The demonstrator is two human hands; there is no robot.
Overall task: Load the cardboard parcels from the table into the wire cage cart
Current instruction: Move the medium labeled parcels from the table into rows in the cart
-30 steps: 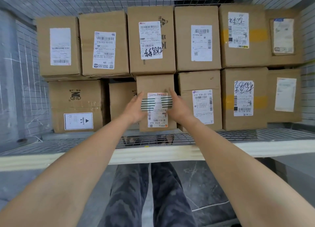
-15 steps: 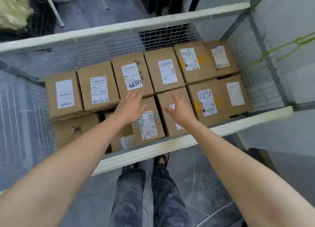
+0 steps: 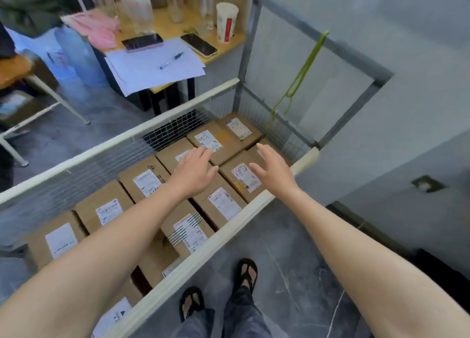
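The wire cage cart (image 3: 223,233) runs diagonally across the view, with a cream rail on its near side. Several cardboard parcels with white labels lie packed in two rows inside it. A parcel with a green-striped label (image 3: 187,229) sits in the near row, free of both hands. My left hand (image 3: 195,171) hovers above the parcels with fingers spread and holds nothing. My right hand (image 3: 273,170) hangs open over the right end of the cart, also with nothing in it.
A yellow table (image 3: 178,23) beyond the cart bears white papers (image 3: 152,65), a pen, two phones, a paper cup (image 3: 226,21) and bottles. A green cord (image 3: 302,70) hangs on the cage's right frame. A grey wall stands at right. My sandalled feet are on the floor below.
Both hands let go of the striped-label parcel, which now lies in the near row. They rose and drifted right over the cart, while the view swung up toward the table.
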